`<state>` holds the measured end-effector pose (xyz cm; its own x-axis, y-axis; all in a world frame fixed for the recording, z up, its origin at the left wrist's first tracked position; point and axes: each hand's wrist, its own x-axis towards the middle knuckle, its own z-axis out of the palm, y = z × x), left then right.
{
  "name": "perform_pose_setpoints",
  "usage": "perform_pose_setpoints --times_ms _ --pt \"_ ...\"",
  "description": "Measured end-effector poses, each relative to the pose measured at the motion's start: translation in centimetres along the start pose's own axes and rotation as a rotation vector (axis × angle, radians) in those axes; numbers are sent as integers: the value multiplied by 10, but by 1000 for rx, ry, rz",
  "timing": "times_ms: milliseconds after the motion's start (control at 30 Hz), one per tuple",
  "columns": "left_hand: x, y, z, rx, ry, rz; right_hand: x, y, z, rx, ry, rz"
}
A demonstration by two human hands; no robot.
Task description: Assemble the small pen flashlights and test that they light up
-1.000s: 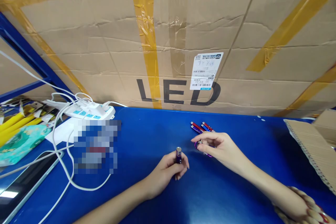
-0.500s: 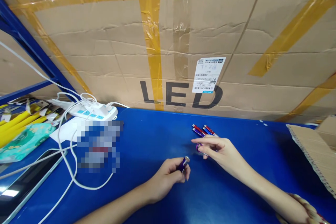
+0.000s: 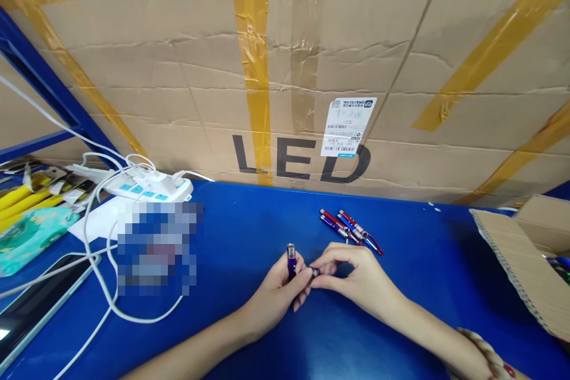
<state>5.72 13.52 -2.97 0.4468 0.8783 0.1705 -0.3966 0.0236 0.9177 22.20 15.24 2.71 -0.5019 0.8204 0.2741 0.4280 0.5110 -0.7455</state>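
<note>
"What is at the centre?"
"A slim dark purple cylinder (image 3: 291, 262) with a silver upper end, standing nearly upright above a glossy blue tabletop (image 3: 240, 219). The left hand (image 3: 280, 292) holds it, fingers curled closed around it."

"And the right hand (image 3: 358, 270)?"
"Just beside the left thumb, thumb and fingertips pinched narrowly on a small dark shiny piece (image 3: 316, 272). I cannot tell whether that piece joins the cylinder. A thick braided beige bracelet (image 3: 482, 347) circles the right wrist."

"What lies near the hands?"
"Just beyond the right hand, a small group of red, blue and purple metallic pen-shaped sticks (image 3: 346, 227) lies on the tabletop."

"Farther out?"
"On the left, a white power strip with blue sockets (image 3: 154, 187), looping white cables (image 3: 116, 309), a pixelated patch, a flat device with a dark screen (image 3: 40, 303), a green patterned soft packet (image 3: 35, 238) and long yellow items (image 3: 22, 203). On the right, an open brown cardboard box (image 3: 512, 267). Behind everything, a huge brown cardboard panel (image 3: 200, 89) with yellow tape, black letters 'LED' and a white printed label (image 3: 348, 127). A blue metal frame (image 3: 52, 84) slants at upper left."
</note>
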Motion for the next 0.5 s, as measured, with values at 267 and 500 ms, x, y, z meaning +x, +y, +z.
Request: perform_pose_setpoints --times_ms 267,500 --pt "-2 2 2 51 -2 43 -3 4 2 -52 12 -198" --pt "-2 8 1 -22 -11 19 4 0 -4 33 -96 -135"
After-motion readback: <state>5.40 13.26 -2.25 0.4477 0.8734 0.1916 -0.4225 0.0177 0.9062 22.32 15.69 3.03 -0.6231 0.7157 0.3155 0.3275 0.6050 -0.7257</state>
